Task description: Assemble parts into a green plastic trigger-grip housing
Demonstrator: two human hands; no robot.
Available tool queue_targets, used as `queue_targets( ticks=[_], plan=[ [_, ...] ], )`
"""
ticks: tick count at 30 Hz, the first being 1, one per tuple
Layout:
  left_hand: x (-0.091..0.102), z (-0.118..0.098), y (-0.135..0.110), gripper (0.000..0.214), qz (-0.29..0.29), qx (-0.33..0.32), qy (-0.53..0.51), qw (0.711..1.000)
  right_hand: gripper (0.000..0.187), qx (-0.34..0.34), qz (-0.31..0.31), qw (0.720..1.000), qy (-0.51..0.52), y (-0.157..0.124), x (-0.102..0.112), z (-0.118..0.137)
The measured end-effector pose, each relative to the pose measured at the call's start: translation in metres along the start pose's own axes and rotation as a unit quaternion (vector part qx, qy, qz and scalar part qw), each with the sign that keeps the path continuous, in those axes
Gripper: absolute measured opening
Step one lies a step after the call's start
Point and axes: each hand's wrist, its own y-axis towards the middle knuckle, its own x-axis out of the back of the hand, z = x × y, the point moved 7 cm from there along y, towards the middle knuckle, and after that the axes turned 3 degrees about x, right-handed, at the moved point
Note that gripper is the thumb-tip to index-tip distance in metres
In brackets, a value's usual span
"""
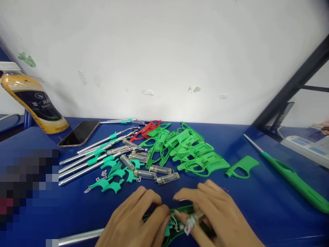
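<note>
Both hands work close together at the near edge of the blue table (257,206). My left hand (133,221) is closed on a green plastic lighter shell (177,210) lying flat between the hands, and a metal tube (79,236) runs out to its left. My right hand (218,219) pinches a small clear fuel cartridge (194,219) with thin white wires over the shell. Just beyond the hands lie several more clear cartridges (145,174).
A pile of green handle shells (190,151) with a red one (146,129) sits mid-table. Metal tubes with teal collars (89,160) and small teal triggers (113,178) lie left. A phone (79,133) and a bottle (33,99) stand far left, and a finished green lighter (295,178) lies at the right.
</note>
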Motion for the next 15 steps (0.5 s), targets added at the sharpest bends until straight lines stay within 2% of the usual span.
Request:
queue_targets(
  ticks=[2,3,6,7,11,15],
  plan=[
    [0.002,-0.001,0.004,0.012,-0.016,-0.003,0.006,1.000,0.045,-0.027,-0.004,0.999,-0.033,-0.006,0.000,-0.004],
    [0.002,-0.002,0.005,0.014,-0.019,-0.004,0.008,1.000,0.047,-0.037,-0.004,0.999,-0.037,-0.007,-0.001,-0.005],
    [0.002,-0.003,0.008,0.019,-0.019,-0.004,0.009,1.000,0.022,-0.055,-0.005,0.998,-0.004,-0.004,0.002,-0.005],
    [0.002,-0.003,0.008,0.019,-0.017,-0.003,0.009,1.000,0.019,-0.057,-0.009,0.998,0.012,-0.001,0.004,-0.005],
    [0.002,0.000,0.003,0.020,0.003,-0.004,-0.002,1.000,0.022,-0.039,-0.028,0.998,0.043,0.007,0.012,-0.001],
    [0.001,0.003,-0.005,0.031,0.014,-0.011,-0.008,1.000,0.017,-0.037,0.007,0.998,0.054,0.006,0.005,-0.002]
  ],
)
